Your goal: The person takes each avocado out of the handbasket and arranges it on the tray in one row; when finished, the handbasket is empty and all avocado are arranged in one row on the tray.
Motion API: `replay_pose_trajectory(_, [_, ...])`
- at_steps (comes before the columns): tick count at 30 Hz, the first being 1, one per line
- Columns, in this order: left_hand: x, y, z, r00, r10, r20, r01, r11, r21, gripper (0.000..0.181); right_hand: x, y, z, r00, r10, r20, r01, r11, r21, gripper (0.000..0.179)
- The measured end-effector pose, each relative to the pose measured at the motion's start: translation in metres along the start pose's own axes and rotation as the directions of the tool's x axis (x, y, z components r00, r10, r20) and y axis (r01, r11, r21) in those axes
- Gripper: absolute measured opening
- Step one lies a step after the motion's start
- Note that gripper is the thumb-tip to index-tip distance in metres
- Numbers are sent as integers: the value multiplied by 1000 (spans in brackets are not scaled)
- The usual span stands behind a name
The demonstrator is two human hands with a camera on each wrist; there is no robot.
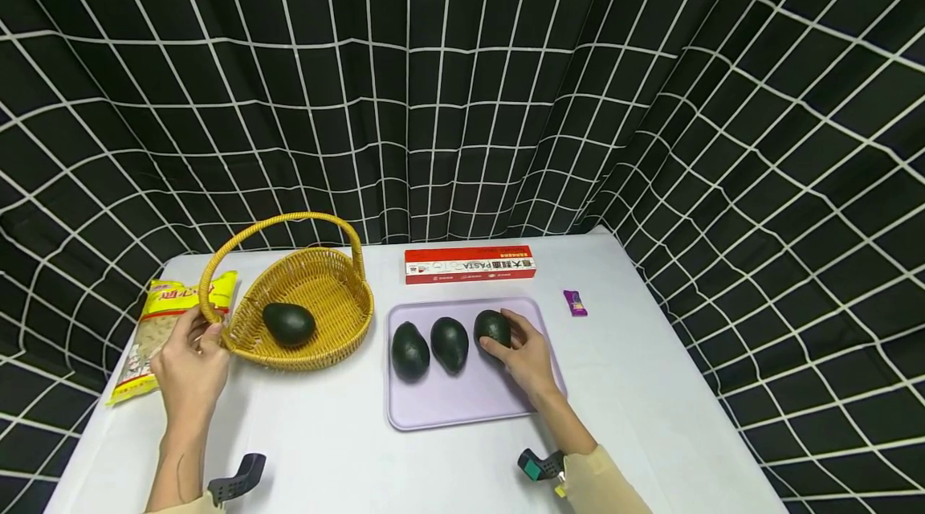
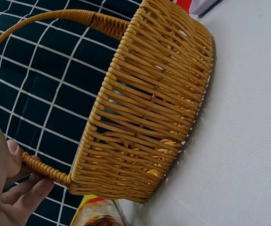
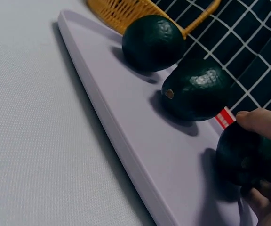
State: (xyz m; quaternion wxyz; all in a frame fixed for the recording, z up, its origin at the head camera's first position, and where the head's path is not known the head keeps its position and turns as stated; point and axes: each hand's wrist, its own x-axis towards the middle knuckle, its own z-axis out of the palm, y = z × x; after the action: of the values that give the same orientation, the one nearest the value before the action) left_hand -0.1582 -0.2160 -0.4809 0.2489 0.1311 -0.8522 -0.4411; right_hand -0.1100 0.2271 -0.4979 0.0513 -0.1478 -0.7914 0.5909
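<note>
My left hand (image 1: 189, 361) grips the handle of a yellow wicker basket (image 1: 340, 289) at its left lower end; the left wrist view shows thumb and fingers around the handle (image 2: 46, 169). One dark green avocado (image 1: 289, 324) lies inside the basket. On the right, my right hand (image 1: 531, 357) holds an avocado (image 1: 491, 328) at the right part of a pale lilac tray (image 1: 470, 409), thumb on one side and fingers on the other. Two more avocados, one at the tray's left (image 1: 409, 353) and one in its middle (image 1: 450, 345), lie side by side.
Behind the tray lies a red and white pasta box (image 1: 470, 265). A small purple packet (image 1: 575, 303) is to the tray's right. A yellow food bag (image 1: 162, 329) lies left of the basket, partly behind the left hand. Black gridded curtain surrounds the white table (image 1: 325, 442).
</note>
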Motion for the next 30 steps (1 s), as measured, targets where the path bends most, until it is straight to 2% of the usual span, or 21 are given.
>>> replay_pose_trajectory(7, [0, -1, 0, 1000, 6, -1, -6, 1000, -7, 40, -7, -9, 0, 998, -59, -7, 58, 998, -25, 69])
replay_pose_trajectory(9, [1, -1, 1, 1000, 3, 2, -3, 1000, -5, 40, -4, -5, 1, 999, -51, -13, 51, 998, -21, 68])
replay_pose_trajectory(16, [0, -2, 1, 1000, -5, 4, 5, 1000, -4, 40, 17, 33, 4, 998, -53, -32, 52, 998, -24, 71])
replay_pose_trajectory(22, [1, -3, 1, 1000, -4, 6, 4, 1000, -7, 40, 18, 33, 4, 995, -96, -31, 95, 995, -33, 70])
replay_pose_trajectory(30, [1, -4, 1, 1000, 3, 3, -3, 1000, -8, 40, 18, 32, 5, 994, -101, -32, 98, 992, -75, 71])
